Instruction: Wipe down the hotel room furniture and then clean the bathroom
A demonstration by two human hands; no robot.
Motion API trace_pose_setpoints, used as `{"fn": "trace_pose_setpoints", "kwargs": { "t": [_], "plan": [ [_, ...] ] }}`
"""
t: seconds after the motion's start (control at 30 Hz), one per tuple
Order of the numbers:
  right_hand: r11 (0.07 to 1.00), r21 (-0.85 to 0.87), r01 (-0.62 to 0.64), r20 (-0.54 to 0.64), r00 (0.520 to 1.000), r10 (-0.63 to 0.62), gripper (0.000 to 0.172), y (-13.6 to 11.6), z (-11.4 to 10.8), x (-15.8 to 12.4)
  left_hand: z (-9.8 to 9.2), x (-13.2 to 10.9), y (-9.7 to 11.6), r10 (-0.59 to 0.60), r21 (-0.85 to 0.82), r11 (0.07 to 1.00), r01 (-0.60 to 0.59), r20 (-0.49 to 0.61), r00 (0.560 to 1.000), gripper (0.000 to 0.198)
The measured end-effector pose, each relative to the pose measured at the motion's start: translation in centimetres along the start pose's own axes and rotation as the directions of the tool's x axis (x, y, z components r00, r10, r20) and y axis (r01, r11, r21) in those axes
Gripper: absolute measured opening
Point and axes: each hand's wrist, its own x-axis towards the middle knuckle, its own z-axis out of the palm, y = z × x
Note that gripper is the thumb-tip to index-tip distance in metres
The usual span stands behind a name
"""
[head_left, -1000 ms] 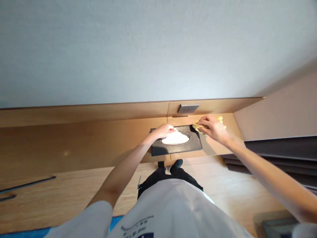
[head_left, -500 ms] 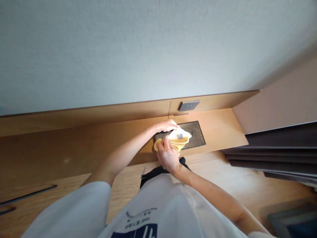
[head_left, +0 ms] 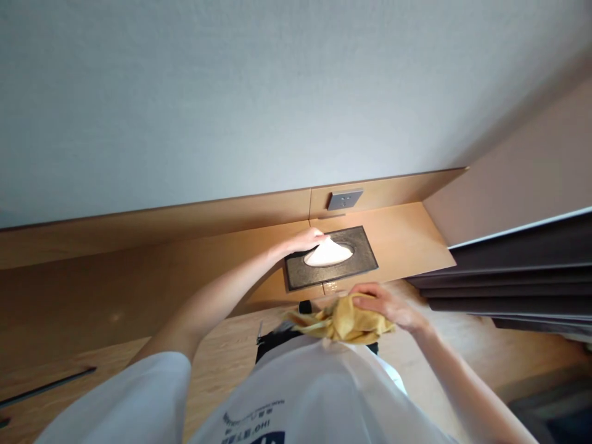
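Yellow cloth (head_left: 352,324) in the right hand (head_left: 387,306), beneath its fingers.

The tissue box (head_left: 362,251) lies on the shelf (head_left: 402,237), a tissue (head_left: 327,254) in its opening. Behind the box, on the backboard (head_left: 259,211), sits the socket plate (head_left: 345,200). The left hand (head_left: 306,240) is at the tissue's tip; the right hand (head_left: 388,306), with the cloth (head_left: 356,322), lies before the shelf. Right of the shelf: side wall (head_left: 509,179) and curtain (head_left: 509,283).
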Motion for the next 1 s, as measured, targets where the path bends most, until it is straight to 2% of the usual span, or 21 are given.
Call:
{"fn": "trace_pose_setpoints", "kwargs": {
  "t": [0.07,0.13,0.17,0.23,0.33,0.4,0.43,0.47,0.5,0.53,0.57,0.6,0.63,0.7,0.77,0.83,1.0],
  "plan": [
    [0.989,-0.142,-0.031,-0.121,0.993,0.014,0.049,-0.1,-4.4,-0.6,0.3,-0.3,0.4,-0.02,0.083,0.996,0.019,0.001,1.0,0.051],
    [0.929,-0.36,-0.083,-0.278,0.96,-0.021,0.043,-0.8,-8.2,0.2,0.6,-0.7,1.1,-0.072,0.2,0.977,0.067,0.02,0.997,0.05],
    [0.87,-0.471,-0.142,-0.372,0.927,-0.051,0.038,-1.3,-9.9,0.8,0.7,-1.0,1.5,-0.099,0.255,0.963,0.092,0.014,0.995,0.049],
    [0.737,-0.602,-0.308,-0.558,0.823,-0.112,0.032,-2.4,-12.6,2.2,1.0,-1.4,1.9,-0.118,0.311,0.942,0.128,-0.052,0.992,0.044],
    [0.624,-0.649,-0.435,-0.693,0.676,-0.249,0.036,-3.8,-14.7,3.9,1.4,-2.4,1.7,-0.066,0.257,0.958,0.126,-0.229,0.971,0.036],
    [0.557,-0.725,-0.406,-0.666,0.618,-0.417,0.044,-4.1,-14.3,4.8,1.5,-3.4,0.9,-0.032,0.175,0.979,0.103,-0.369,0.929,0.037],
    [0.529,-0.771,-0.354,-0.618,0.615,-0.489,0.045,-4.1,-13.5,5.3,1.6,-3.8,0.4,-0.026,0.135,0.986,0.094,-0.434,0.901,0.038],
    [0.522,-0.806,-0.28,-0.56,0.646,-0.519,0.043,-4.1,-12.4,5.8,1.5,-4.1,-0.1,-0.03,0.103,0.991,0.091,-0.483,0.875,0.037],
    [0.549,-0.814,-0.187,-0.498,0.71,-0.498,0.039,-4.0,-11.2,6.3,1.5,-4.2,-0.5,-0.038,0.078,0.993,0.091,-0.511,0.858,0.035],
    [0.607,-0.789,-0.096,-0.428,0.795,-0.431,0.034,-4.1,-9.8,6.9,1.4,-4.1,-0.8,-0.045,0.06,0.994,0.089,-0.517,0.855,0.032],
    [0.67,-0.742,-0.041,-0.352,0.874,-0.336,0.03,-4.2,-8.6,7.4,1.3,-3.7,-1.0,-0.042,0.05,0.996,0.077,-0.501,0.864,0.03],
    [0.717,-0.696,-0.037,-0.289,0.929,-0.233,0.029,-4.4,-7.4,7.8,1.1,-3.1,-1.1,-0.029,0.048,0.997,0.058,-0.471,0.882,0.029],
    [0.74,-0.67,-0.067,-0.249,0.958,-0.139,0.028,-4.7,-6.5,8.2,1.0,-2.4,-1.0,-0.011,0.051,0.998,0.036,-0.428,0.904,0.029],
    [0.722,-0.677,-0.144,-0.235,0.972,-0.027,0.025,-5.3,-5.5,8.7,0.6,-0.6,-0.6,0.026,0.053,0.999,-0.01,-0.321,0.947,0.03],
    [0.691,-0.702,-0.173,-0.23,0.973,0.009,0.023,-5.8,-5.3,8.9,0.3,0.9,-0.3,0.036,0.066,0.998,-0.023,-0.208,0.977,0.029],
    [0.678,-0.714,-0.173,-0.213,0.977,0.026,0.022,-6.2,-5.5,9.1,0.1,1.7,-0.1,0.019,0.091,0.996,-0.006,-0.137,0.99,0.028],
    [0.657,-0.73,-0.188,-0.186,0.98,0.074,0.018,-6.1,-6.2,9.7,0.0,1.6,-0.1,-0.089,0.046,0.994,0.096,-0.134,0.987,0.038]
  ]
}}
